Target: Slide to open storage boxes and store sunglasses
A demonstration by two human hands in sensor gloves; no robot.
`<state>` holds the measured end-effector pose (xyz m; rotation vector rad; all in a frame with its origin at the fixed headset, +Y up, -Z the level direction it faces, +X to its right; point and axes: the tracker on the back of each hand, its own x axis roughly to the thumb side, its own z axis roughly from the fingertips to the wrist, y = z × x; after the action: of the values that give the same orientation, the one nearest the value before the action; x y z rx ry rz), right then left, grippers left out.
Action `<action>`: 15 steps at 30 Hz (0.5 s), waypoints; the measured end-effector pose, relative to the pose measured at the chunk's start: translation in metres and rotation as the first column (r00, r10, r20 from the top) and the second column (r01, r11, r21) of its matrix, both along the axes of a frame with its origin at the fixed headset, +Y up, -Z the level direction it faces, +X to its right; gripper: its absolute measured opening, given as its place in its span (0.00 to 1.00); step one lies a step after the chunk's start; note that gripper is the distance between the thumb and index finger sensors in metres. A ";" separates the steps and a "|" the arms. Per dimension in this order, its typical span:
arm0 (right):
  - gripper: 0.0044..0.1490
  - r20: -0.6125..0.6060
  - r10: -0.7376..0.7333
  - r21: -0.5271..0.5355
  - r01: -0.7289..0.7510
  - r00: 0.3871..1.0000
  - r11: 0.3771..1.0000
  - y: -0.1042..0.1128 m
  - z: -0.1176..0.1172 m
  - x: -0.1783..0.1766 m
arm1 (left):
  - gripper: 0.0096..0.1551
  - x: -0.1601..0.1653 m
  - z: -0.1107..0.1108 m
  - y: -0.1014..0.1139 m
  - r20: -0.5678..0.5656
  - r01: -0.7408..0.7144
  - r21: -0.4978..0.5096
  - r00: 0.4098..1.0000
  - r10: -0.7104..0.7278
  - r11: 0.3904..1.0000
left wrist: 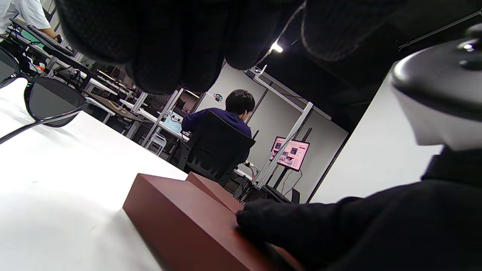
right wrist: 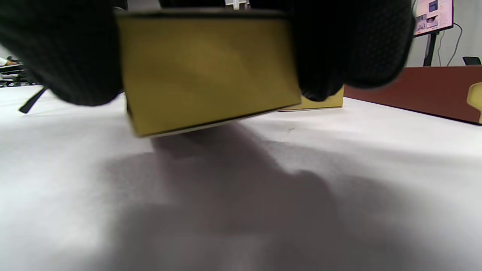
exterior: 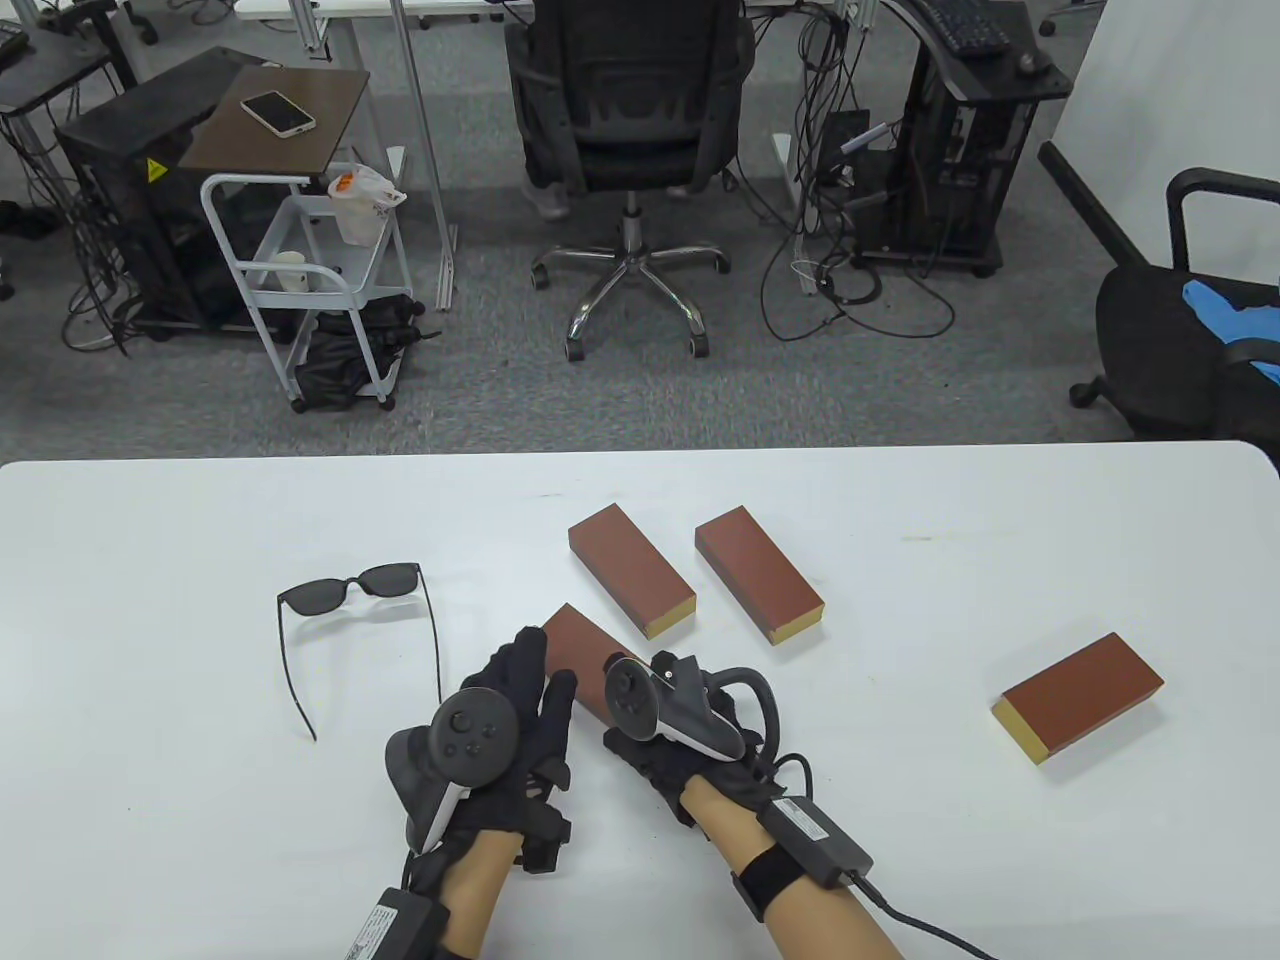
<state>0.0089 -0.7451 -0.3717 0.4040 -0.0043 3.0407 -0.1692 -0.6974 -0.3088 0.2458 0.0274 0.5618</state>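
From the table view I am seeing four brown boxes on the white table (exterior: 150, 560): the nearest box (exterior: 575, 640) is lying half under my hands, two more boxes (exterior: 632, 583) (exterior: 759, 573) are sitting just beyond it, and a fourth box (exterior: 1078, 697) is lying well apart to the right, with bare table around it. The sunglasses (exterior: 360, 625) are lying unfolded just left of my left hand (exterior: 525, 715), whose fingers are lying straight beside the nearest box. My right hand (exterior: 665, 735) is covering that box's near end.

In the left wrist view, a right fingertip (left wrist: 250, 218) is pressing on the box top (left wrist: 188, 214).

In the right wrist view, fingers (right wrist: 339, 45) are gripping the box's yellow end (right wrist: 207, 71) on both sides, tilted up off the table
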 end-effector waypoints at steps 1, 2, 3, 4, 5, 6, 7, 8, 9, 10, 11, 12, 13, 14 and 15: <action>0.47 0.008 -0.002 -0.014 0.002 1.000 1.000 -0.001 -0.002 -0.002 | 0.37 0.000 0.000 0.000 -0.001 0.000 -0.001 1.000 0.000 1.000; 0.48 0.017 0.001 -0.028 0.000 1.000 1.000 -0.001 -0.004 -0.004 | 0.37 -0.001 0.000 -0.001 -0.002 0.000 -0.001 1.000 0.000 1.000; 0.48 0.027 0.004 -0.050 -0.002 1.000 0.999 -0.002 -0.005 -0.006 | 0.37 -0.001 0.000 -0.001 -0.003 0.001 -0.001 1.000 -0.001 1.000; 0.47 0.035 0.007 -0.058 -0.005 0.999 0.998 -0.003 -0.006 -0.007 | 0.37 -0.001 0.000 -0.001 -0.005 0.001 -0.001 1.000 -0.001 1.000; 0.48 0.040 0.017 -0.069 -0.015 0.999 0.998 -0.005 -0.007 -0.009 | 0.37 -0.001 0.000 -0.001 -0.005 0.005 -0.001 1.000 -0.005 1.000; 0.48 0.041 0.035 -0.083 -0.031 0.999 0.996 -0.006 -0.008 -0.010 | 0.37 -0.001 0.000 0.000 -0.004 0.010 -0.001 1.000 -0.010 1.000; 0.49 0.044 0.044 -0.086 -0.041 0.998 0.995 -0.007 -0.008 -0.010 | 0.37 -0.001 0.000 0.000 -0.005 0.012 0.000 1.000 -0.012 1.000; 0.49 0.045 0.048 -0.076 -0.045 0.998 0.996 -0.008 -0.007 -0.010 | 0.37 -0.001 0.000 0.000 -0.004 0.016 0.000 1.000 -0.016 1.000; 0.49 0.041 0.040 -0.070 -0.037 0.998 0.997 -0.008 -0.007 -0.010 | 0.37 -0.001 0.000 0.000 -0.004 0.020 -0.002 1.000 -0.020 1.000; 0.50 0.044 0.031 -0.081 -0.028 0.999 0.996 -0.008 -0.006 -0.008 | 0.37 -0.001 0.000 0.000 -0.004 0.024 -0.003 1.000 -0.024 1.000; 0.51 0.040 0.019 -0.088 -0.015 0.999 0.996 -0.008 -0.006 -0.006 | 0.37 -0.001 0.000 0.000 -0.002 0.027 -0.005 1.000 -0.027 1.000; 0.53 0.041 -0.009 -0.097 0.013 0.999 0.995 -0.008 -0.003 -0.001 | 0.37 -0.001 -0.001 -0.001 0.000 0.033 -0.008 0.999 -0.033 0.999; 0.54 0.043 -0.019 -0.090 0.023 0.999 0.996 -0.007 0.000 0.004 | 0.37 -0.001 -0.001 -0.001 0.001 0.036 -0.009 0.999 -0.036 0.999; 0.54 0.037 -0.027 -0.080 0.030 0.999 0.996 -0.006 0.002 0.008 | 0.38 0.000 -0.002 -0.002 0.004 0.040 -0.010 0.999 -0.040 0.999; 0.55 0.028 -0.035 -0.063 0.037 0.999 0.997 -0.004 0.006 0.015 | 0.38 0.000 -0.002 -0.003 0.006 0.047 -0.013 0.999 -0.047 0.999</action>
<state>0.0237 -0.7487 -0.3661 0.3547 0.0818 3.0015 -0.1692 -0.7003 -0.3110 0.2315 0.0198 0.5150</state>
